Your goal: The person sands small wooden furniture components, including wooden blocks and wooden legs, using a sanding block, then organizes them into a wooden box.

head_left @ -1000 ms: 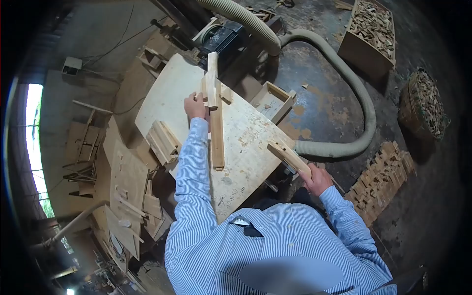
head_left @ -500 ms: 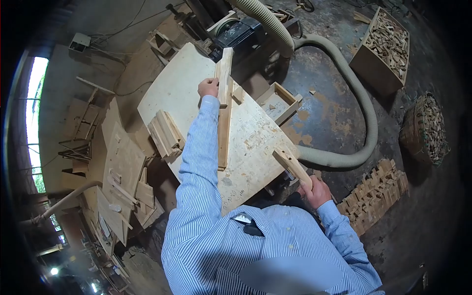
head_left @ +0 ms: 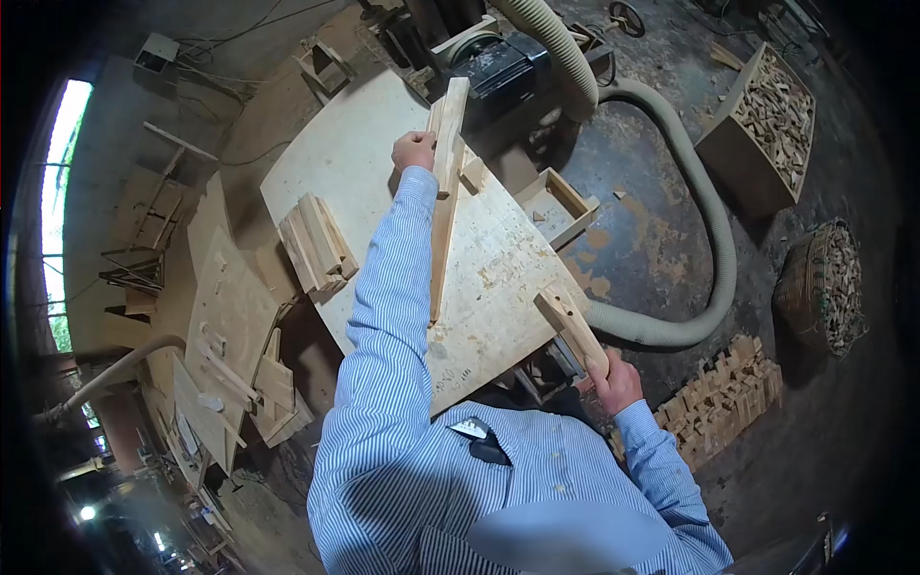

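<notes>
My left hand is stretched forward over the pale wooden worktable, its fingers closed at the left edge of a light wooden piece. That piece points away from me beside a long board, with a small wooden block on its right. Near the table's right corner, my right hand is wrapped round the near end of a wooden bar. The bar's far end, with dark holes in it, rests on the table corner.
Left of my arm lies a stack of wooden strips. Beyond the table are a dark motor and a ribbed hose. An open drawer, a crate of offcuts, a full basket and piled blocks stand rightward.
The view has shifted and turned slightly. My left hand and the wooden piece by it sit a little farther forward past the small block. My right hand keeps its grip on the bar.
</notes>
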{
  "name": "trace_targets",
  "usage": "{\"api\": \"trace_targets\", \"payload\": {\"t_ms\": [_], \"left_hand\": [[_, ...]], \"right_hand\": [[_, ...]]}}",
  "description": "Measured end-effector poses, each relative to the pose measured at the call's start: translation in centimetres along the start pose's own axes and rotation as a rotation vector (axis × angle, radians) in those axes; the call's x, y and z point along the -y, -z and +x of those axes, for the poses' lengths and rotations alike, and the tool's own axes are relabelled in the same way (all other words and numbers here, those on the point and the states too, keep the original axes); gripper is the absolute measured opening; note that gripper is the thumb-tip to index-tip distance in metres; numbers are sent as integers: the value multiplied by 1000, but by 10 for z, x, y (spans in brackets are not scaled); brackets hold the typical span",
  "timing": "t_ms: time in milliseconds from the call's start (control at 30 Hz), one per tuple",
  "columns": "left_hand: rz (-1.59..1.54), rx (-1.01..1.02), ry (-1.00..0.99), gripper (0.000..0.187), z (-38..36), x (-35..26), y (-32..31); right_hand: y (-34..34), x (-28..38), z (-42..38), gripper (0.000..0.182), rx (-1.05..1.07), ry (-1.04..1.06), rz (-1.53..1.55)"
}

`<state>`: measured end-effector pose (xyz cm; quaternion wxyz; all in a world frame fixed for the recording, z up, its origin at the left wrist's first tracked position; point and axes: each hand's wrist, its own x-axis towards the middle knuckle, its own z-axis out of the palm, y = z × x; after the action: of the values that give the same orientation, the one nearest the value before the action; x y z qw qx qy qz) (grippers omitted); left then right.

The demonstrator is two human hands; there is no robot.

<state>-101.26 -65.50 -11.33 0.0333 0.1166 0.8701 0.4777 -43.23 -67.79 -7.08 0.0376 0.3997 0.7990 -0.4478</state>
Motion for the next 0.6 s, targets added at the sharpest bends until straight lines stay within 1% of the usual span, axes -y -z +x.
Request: {"api": "trace_targets", "payload": {"t_ms": [67, 200, 367, 400, 500, 600], "left_hand": [[-26, 5, 25, 17, 13, -3, 1], [63, -14, 19, 19, 41, -8, 1], [124, -11, 3, 21, 68, -8, -2], [144, -20, 4, 20, 76, -4, -5], [170, -36, 15, 21, 76, -12, -7], [162, -36, 12, 21, 62, -14, -2]], "right_hand": [[-3, 10, 11, 43, -8, 1, -28], [-7, 24, 32, 43, -2, -18, -30], [-15, 34, 53, 46, -72, 37, -40], [-15, 37, 56, 48, -58, 2, -67], [-12, 48, 56, 50, -54, -16, -29], [-15, 37, 53, 51, -71, -14, -21]]}}
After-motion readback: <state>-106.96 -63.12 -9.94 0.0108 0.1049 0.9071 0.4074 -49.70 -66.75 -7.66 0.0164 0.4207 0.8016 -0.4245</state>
